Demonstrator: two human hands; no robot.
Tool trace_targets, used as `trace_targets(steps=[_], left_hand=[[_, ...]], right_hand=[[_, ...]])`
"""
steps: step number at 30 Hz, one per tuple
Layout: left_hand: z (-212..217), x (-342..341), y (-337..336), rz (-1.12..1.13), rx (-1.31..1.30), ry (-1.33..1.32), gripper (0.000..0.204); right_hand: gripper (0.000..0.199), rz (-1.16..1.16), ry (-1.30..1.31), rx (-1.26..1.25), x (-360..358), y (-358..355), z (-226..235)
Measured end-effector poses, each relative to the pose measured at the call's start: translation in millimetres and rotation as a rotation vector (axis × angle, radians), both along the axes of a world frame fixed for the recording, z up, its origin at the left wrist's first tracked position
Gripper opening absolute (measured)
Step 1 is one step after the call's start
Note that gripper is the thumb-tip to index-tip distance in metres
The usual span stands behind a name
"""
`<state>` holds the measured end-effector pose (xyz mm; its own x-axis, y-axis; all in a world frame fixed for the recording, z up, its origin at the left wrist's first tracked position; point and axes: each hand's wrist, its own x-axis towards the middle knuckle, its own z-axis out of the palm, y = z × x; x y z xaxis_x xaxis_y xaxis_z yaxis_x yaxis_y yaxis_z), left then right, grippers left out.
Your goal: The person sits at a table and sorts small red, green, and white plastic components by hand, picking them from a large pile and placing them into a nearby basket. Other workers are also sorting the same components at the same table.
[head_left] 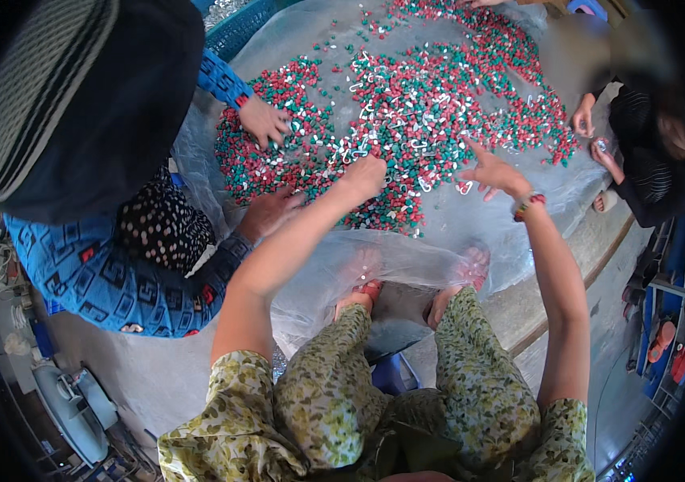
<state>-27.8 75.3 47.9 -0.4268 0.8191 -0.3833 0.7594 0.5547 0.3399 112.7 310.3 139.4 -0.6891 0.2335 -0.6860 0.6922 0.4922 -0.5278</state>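
Small red, green and white pieces (407, 112) lie in a wide, loose pile on a clear plastic sheet (511, 241). White hook-shaped clips (419, 145) are scattered among them. My left hand (365, 178) is closed over the middle of the pile, its fingers curled in; whatever they hold is hidden. To the right, my right hand (495, 173) hovers at the pile's near edge with fingers spread and nothing visible in them. Close below its fingertips lies a white clip (464, 187). A beaded bracelet circles my right wrist.
At the left, a co-worker in a patterned blue sleeve has one hand (264, 120) on the pile and another (270, 213) close by my left forearm. Another person's hands (583, 116) are at the right edge. A blue-green basket (238, 32) stands at the far left.
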Motion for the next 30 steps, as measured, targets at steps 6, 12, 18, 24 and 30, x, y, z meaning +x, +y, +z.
trace_targets(steps=[6, 12, 18, 24, 30], left_hand=[[-68.9, 16.5, -2.9, 0.012, 0.332, 0.147, 0.029], [-44.5, 36.5, -31.7, 0.217, 0.617, -0.174, 0.02], [-16.4, 10.2, -53.0, 0.7, 0.603, -0.679, 0.038], [-5.1, -6.7, -66.1, 0.482, 0.483, -0.546, 0.018], [6.3, 1.2, -56.4, 0.74, 0.718, -1.285, 0.018]], right_hand=[[0.089, 0.27, 0.547, 0.529, -13.1, -49.2, -159.9], [0.048, 0.511, 0.422, 0.367, 23.4, -96.6, -147.0], [0.014, 0.036, 0.572, 0.204, 18.9, -85.9, -125.2], [0.016, -0.381, 0.44, -0.412, 9.3, -80.8, -102.9], [0.02, -0.023, 0.338, -0.066, 62.8, -73.3, -108.1]])
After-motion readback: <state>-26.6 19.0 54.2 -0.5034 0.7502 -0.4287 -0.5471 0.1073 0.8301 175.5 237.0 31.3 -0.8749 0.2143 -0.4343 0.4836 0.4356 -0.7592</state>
